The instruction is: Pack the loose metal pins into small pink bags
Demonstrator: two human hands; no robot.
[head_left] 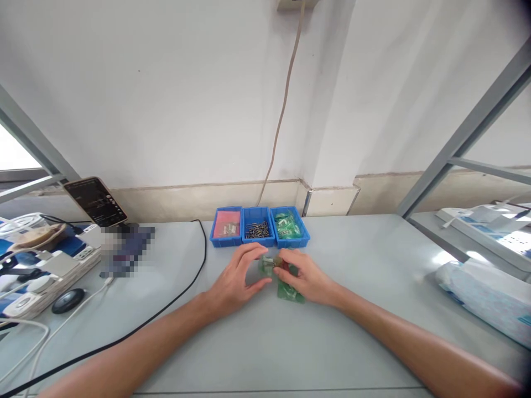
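My right hand point(307, 279) is closed on a small green plastic bag point(290, 293), which hangs out below its fingers onto the table. The bag's other end, with some small metallic-looking parts inside, pokes out toward the left. My left hand point(236, 283) is open beside that end, thumb and fingers apart in a C shape. Behind the hands, three blue bins stand in a row. A pink bag point(227, 221) lies in the left bin, loose screws point(258, 229) fill the middle one, and green bags point(287, 225) are in the right one.
A phone point(95, 200) on a stand, a power strip point(50, 282) with chargers and a black mouse point(68, 300) are at the left. A black cable point(166, 307) runs across the left side. At the right edge lies a soft pale blue pack point(485, 298).
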